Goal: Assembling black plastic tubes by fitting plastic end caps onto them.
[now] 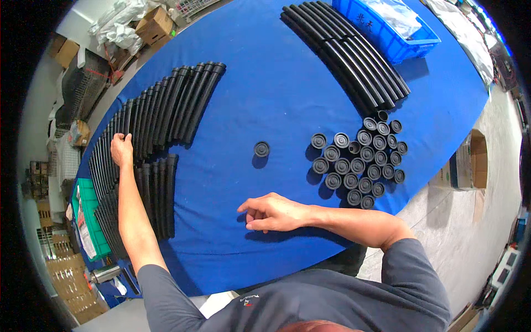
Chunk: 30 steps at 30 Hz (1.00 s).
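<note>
Black tubes (160,108) lie side by side in a fanned row on the left of the blue-covered table. My left hand (121,149) is over this row, its fingers closed on one black tube. A shorter row of black tubes (157,193) lies nearer to me, beside my left forearm. My right hand (274,213) hovers low over the cloth near the middle, fingers loosely bent and apart, with nothing seen in it. Beyond it a single round black cap (261,149) with ringed top sits alone. Several like round caps (358,166) stand in a cluster to the right.
Long black tubes (345,52) lie together at the far right, beside a blue plastic crate (401,52) with clear bags in it. A green tray (95,227) is at the table's left edge. Cardboard boxes (155,26) stand past the far left edge, and another carton (470,163) on the right floor.
</note>
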{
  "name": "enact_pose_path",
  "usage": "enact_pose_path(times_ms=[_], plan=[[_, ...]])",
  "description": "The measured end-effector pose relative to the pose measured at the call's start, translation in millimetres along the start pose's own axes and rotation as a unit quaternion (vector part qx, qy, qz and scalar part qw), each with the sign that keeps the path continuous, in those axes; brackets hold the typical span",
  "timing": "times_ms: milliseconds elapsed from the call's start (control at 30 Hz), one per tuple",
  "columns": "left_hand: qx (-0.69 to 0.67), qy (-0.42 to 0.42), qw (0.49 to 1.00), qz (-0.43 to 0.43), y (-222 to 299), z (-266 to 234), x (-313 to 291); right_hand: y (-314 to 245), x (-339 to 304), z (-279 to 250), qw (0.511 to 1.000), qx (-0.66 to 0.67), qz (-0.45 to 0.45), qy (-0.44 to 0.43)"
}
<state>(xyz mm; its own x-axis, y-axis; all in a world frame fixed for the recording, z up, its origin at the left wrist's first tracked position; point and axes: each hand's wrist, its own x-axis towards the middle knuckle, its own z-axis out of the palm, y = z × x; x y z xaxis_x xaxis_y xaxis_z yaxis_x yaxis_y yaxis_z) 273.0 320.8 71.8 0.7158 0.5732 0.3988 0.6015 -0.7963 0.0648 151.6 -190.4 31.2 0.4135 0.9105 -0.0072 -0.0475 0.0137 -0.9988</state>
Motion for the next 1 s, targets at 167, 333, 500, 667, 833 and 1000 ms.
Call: enact_pose_path(times_ms=[167, 333, 500, 667, 833, 1000], plan=[[-0.001, 0.014, 0.998, 0.066, 4.4, -5.2, -13.1, 1.4, -3.7, 1.4, 1.0, 0.007, -0.016, 0.015], [-0.014, 0.043, 0.997, 0.068, 3.0, -22.3, -15.4, 0.6, -3.1, 3.2, 0.999, -0.009, -0.039, 0.032], [-0.091, 0.078, 0.976, 0.181, 50.2, -47.6, -18.6, 8.2, -0.9, 9.1, 0.992, -0.072, -0.094, 0.046], [-0.215, 0.037, 0.936, 0.275, 164.0, -60.4, -42.3, 9.1, -1.9, 17.6, 0.975, -0.14, -0.16, 0.059], [-0.342, -0.06, 0.888, 0.302, 313.7, -51.2, -92.2, 14.8, -4.5, 20.5, 0.945, -0.227, -0.221, 0.083], [-0.374, -0.095, 0.846, 0.369, 427.8, -24.3, -121.6, 15.4, -5.1, 22.3, 0.918, -0.305, -0.239, 0.087]])
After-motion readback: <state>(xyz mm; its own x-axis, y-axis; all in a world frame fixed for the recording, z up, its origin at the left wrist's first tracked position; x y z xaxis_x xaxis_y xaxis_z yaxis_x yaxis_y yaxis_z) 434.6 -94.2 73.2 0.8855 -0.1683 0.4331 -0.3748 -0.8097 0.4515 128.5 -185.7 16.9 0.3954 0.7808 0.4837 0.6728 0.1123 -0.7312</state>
